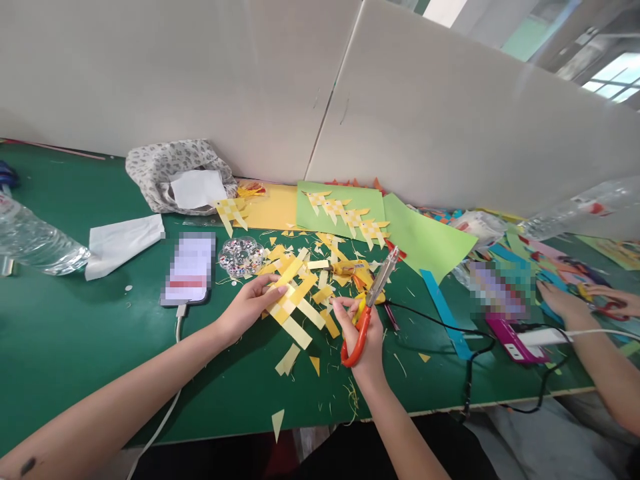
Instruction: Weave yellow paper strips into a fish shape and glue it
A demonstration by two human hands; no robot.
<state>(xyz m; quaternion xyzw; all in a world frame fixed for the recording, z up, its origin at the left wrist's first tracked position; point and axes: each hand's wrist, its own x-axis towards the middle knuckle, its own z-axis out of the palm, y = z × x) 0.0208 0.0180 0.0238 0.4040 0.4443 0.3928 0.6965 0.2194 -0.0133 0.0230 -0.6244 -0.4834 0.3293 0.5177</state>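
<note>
My left hand (250, 303) pinches a piece woven from yellow and cream paper strips (293, 303), its loose strip ends pointing down and right. Orange-handled scissors (383, 277) hang on my right hand (369, 337), blades pointing up and away from the woven piece. The thumb and fingertips of that hand come together beside the paper; whether they also hold a scrap is unclear. Yellow paper cuttings (285, 257) lie under and around both hands. Just behind my right hand is a yellow glue gun (353, 270), partly covered by scraps.
Woven paper fish (345, 217) rest on green sheets (425, 233). Left are a round clear case of small eyes (243, 257), a phone (189, 267) on a cable and a water bottle (40, 233). A black cord (435, 321) crosses rightward, towards a co-worker's hands (560, 300) and scissors.
</note>
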